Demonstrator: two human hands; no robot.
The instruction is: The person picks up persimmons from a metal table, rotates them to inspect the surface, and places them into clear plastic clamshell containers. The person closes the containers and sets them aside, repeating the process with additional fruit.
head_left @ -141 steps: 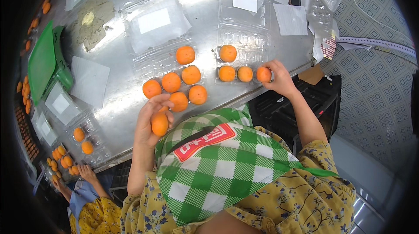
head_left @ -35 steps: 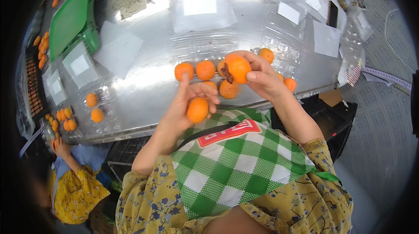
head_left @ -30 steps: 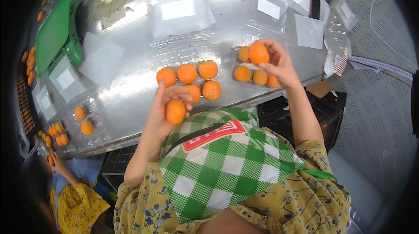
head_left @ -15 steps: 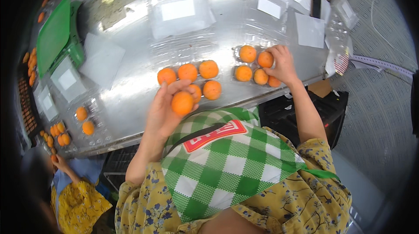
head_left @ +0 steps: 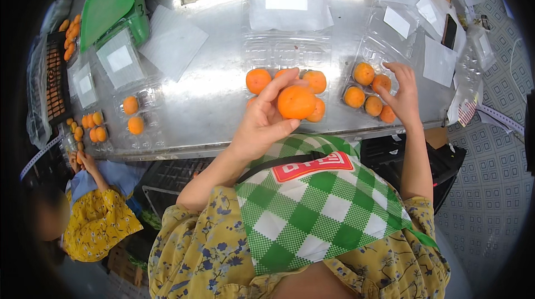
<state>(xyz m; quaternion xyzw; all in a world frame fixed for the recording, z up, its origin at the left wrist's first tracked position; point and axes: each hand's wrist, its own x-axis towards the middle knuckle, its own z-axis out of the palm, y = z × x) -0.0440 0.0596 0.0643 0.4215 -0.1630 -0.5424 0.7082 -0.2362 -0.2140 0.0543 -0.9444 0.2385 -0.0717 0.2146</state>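
Note:
My left hand (head_left: 257,132) is closed round a smooth orange apricot (head_left: 296,103), thumb below it and fingers behind. It is held up over a clear plastic clamshell (head_left: 287,54) in the middle, where several apricots (head_left: 258,81) sit, some hidden by the hand. To the right, my right hand (head_left: 402,91) is open, thumb and fingers apart, beside a second clamshell (head_left: 374,48) with its lid folded back. Several apricots lie in that one; the thumb is close to an apricot (head_left: 382,83) at its right side. Whether they touch I cannot tell.
A green box (head_left: 111,6), white sheets (head_left: 174,42) and a clamshell with two apricots (head_left: 130,105) are on the metal table's left. At the right lie papers (head_left: 439,60) and a phone (head_left: 449,31). A co-worker (head_left: 103,215) handles fruit at far left.
My right hand has let go of the apricot in the right clamshell and its fingers have spread. The left hand has raised its apricot. The whole view has shifted, so things appear farther right.

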